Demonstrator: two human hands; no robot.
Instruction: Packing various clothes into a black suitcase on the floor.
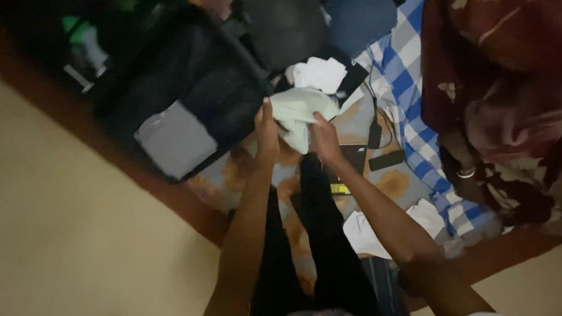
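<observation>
Both my hands hold a pale green cloth (297,112) bunched between them, above a bed with a patterned sheet (392,183). My left hand (266,129) grips its left side and my right hand (324,137) grips its lower right part. Just left of the cloth lies an open black suitcase (200,90) with dark clothes and a grey folded garment (174,140) inside. A white cloth (319,73) lies just beyond the green one.
Black trousers (322,242) hang down below my hands. A blue-and-white checked cloth (413,78), a red floral blanket (511,77), a phone and cable (379,132), white cloths (369,231) and a blue garment (360,12) lie on the bed. Beige floor (52,252) is at left.
</observation>
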